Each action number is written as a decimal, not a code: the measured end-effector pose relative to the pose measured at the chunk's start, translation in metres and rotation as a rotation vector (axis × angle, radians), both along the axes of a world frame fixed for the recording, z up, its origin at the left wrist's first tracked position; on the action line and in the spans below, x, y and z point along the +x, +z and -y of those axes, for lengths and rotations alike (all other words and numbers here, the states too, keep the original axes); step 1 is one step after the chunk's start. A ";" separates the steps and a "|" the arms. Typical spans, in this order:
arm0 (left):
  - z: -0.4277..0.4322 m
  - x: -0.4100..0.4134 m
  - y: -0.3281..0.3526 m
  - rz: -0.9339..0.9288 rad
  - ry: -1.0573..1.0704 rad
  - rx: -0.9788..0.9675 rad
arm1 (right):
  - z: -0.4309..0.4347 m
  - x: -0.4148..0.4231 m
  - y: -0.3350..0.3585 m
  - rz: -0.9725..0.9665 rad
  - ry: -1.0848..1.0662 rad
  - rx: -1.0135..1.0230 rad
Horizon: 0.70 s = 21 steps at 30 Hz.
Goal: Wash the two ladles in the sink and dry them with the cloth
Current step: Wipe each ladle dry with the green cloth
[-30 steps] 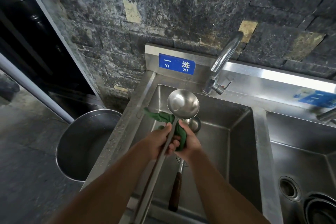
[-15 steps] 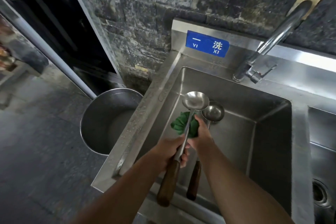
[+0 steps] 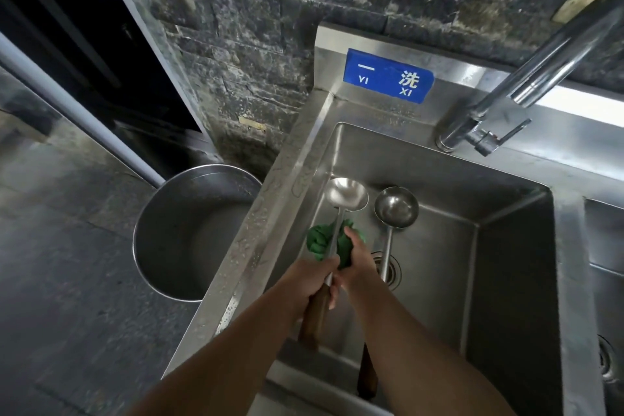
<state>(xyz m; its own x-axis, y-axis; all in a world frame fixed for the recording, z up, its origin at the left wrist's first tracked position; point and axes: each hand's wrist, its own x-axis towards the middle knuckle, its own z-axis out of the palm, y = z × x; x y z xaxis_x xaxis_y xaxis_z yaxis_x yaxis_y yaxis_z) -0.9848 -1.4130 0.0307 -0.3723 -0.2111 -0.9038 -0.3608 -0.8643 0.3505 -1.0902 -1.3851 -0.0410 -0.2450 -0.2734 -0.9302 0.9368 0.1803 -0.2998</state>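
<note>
My left hand (image 3: 312, 284) grips a steel ladle (image 3: 345, 193) where its shaft meets the brown wooden handle, holding it over the left side of the sink (image 3: 506, 199), bowl pointing away from me. My right hand (image 3: 358, 263) is closed around a crumpled green cloth (image 3: 319, 240) that presses against the ladle's shaft just beyond my left hand. A second ladle (image 3: 395, 207) with a wooden handle lies on the sink floor to the right, its shaft crossing the drain and its handle partly hidden by my right forearm.
A curved steel tap (image 3: 540, 78) stands at the sink's back right, with no water running. A large steel pot (image 3: 192, 233) sits on the floor left of the sink. A second basin (image 3: 607, 280) lies at the far right. Dark stone wall behind.
The held ladle has come down from a raised tilt to low over the sink's left side. My left hand slid down the shaft to the handle's top, while the cloth stayed on the shaft.
</note>
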 end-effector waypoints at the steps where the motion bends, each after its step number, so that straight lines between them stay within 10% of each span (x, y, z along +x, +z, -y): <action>1: 0.003 -0.005 -0.007 0.009 0.001 0.004 | 0.002 -0.001 -0.007 -0.004 0.005 0.014; 21: 0.039 -0.034 -0.089 0.134 -0.062 -0.104 | 0.016 -0.019 -0.063 0.028 -0.040 -0.004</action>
<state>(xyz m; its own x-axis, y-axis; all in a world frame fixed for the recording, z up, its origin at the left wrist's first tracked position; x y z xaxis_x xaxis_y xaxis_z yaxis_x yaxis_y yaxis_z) -1.0191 -1.4522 -0.0586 -0.2650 -0.2866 -0.9207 -0.4620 -0.8004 0.3821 -1.1094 -1.4007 -0.1044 -0.2298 -0.2673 -0.9358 0.9512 0.1416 -0.2740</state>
